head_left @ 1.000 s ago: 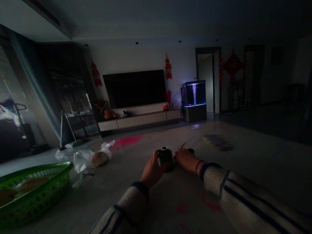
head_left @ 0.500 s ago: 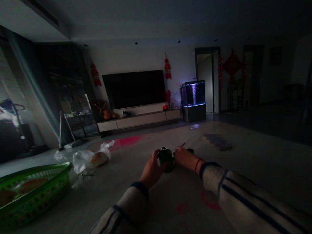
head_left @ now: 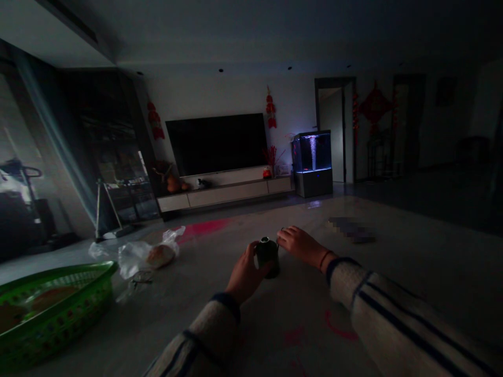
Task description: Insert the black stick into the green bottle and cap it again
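Head: green container (head_left: 268, 252) inside left grip (head_left: 244, 273)

Smooth bottle (head_left: 268, 252); plastic basket (head_left: 99, 293); glossy tabletop (head_left: 306, 309); woolly cloth sleeves (head_left: 381, 319).

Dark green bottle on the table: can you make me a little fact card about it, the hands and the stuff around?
Bottle: dark green, upright, pale ring on top
Left hand: wrapped around the bottle
Right hand: beside the bottle's top; whether it holds anything is unclear
Table's left side: green basket, clear plastic, round brownish thing
Background: dark television, lit fish tank
Light: dim
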Demonstrator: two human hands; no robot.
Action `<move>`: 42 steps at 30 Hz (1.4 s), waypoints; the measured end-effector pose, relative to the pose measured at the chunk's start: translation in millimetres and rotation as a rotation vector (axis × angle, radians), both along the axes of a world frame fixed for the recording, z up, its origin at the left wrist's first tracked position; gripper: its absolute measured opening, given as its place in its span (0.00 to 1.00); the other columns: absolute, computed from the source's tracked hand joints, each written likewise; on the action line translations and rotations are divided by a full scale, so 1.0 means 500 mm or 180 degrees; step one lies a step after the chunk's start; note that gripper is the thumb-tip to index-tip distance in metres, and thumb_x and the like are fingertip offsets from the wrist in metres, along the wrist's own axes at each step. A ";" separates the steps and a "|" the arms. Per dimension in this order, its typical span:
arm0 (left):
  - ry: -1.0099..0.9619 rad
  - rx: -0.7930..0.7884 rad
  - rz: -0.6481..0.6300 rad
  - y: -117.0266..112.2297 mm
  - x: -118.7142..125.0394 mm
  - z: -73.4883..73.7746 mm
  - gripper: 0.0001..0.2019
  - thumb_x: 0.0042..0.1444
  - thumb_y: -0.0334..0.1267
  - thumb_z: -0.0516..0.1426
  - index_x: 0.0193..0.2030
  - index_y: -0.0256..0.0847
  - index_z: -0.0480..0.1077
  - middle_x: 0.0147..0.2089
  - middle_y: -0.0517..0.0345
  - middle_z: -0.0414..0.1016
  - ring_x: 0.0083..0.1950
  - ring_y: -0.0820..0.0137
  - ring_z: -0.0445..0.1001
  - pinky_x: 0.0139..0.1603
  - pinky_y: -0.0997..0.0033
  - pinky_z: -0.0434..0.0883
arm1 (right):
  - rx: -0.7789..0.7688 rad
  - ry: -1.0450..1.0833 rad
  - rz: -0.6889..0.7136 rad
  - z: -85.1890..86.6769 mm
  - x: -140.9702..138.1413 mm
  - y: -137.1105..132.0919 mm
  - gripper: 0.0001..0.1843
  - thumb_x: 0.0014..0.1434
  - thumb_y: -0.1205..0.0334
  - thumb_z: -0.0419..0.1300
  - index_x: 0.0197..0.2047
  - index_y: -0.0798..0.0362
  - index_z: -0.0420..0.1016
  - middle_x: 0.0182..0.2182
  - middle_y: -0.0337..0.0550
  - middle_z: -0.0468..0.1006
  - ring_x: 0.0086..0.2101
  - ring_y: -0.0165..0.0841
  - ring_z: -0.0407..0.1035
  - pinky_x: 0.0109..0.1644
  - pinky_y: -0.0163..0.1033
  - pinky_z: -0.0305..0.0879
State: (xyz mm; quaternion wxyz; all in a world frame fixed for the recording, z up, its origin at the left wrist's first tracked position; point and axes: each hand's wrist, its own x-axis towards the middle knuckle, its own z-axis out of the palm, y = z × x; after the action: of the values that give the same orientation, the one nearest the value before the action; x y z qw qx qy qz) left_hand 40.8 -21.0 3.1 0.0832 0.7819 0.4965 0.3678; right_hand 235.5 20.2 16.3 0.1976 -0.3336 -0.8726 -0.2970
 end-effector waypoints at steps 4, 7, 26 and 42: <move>0.0012 0.0045 -0.0037 0.002 -0.003 -0.003 0.26 0.48 0.41 0.57 0.53 0.40 0.54 0.49 0.47 0.70 0.51 0.62 0.70 0.50 0.57 0.66 | 0.0105 0.1312 0.0278 0.015 0.006 -0.012 0.11 0.58 0.71 0.49 0.41 0.54 0.69 0.42 0.49 0.72 0.43 0.36 0.66 0.48 0.44 0.60; 0.0037 0.0011 -0.0031 0.001 -0.003 -0.002 0.26 0.48 0.43 0.56 0.53 0.40 0.54 0.49 0.46 0.70 0.51 0.61 0.70 0.49 0.57 0.66 | 0.0094 0.2733 0.0504 0.034 0.005 -0.022 0.08 0.59 0.67 0.49 0.39 0.52 0.67 0.37 0.47 0.74 0.40 0.35 0.67 0.47 0.44 0.62; 0.0051 -0.0006 0.0021 0.003 -0.007 -0.004 0.26 0.48 0.44 0.56 0.53 0.41 0.55 0.50 0.46 0.70 0.52 0.60 0.69 0.50 0.54 0.66 | 0.0005 0.5236 0.1440 0.093 0.007 -0.062 0.04 0.56 0.60 0.51 0.35 0.51 0.59 0.27 0.37 0.68 0.27 0.27 0.66 0.35 0.36 0.65; 0.0056 -0.0040 0.0010 -0.002 0.001 0.001 0.27 0.48 0.44 0.55 0.53 0.38 0.54 0.50 0.45 0.69 0.51 0.61 0.69 0.50 0.58 0.66 | -0.0795 0.3761 0.1201 0.055 -0.038 -0.079 0.02 0.56 0.64 0.52 0.34 0.52 0.65 0.29 0.40 0.73 0.32 0.30 0.68 0.39 0.37 0.64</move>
State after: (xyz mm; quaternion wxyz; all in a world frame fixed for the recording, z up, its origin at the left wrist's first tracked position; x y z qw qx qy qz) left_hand 41.1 -21.9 3.7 0.0832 0.7838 0.5007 0.3579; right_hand 216.2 -19.4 43.7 0.6546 -0.3022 -0.6881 0.0813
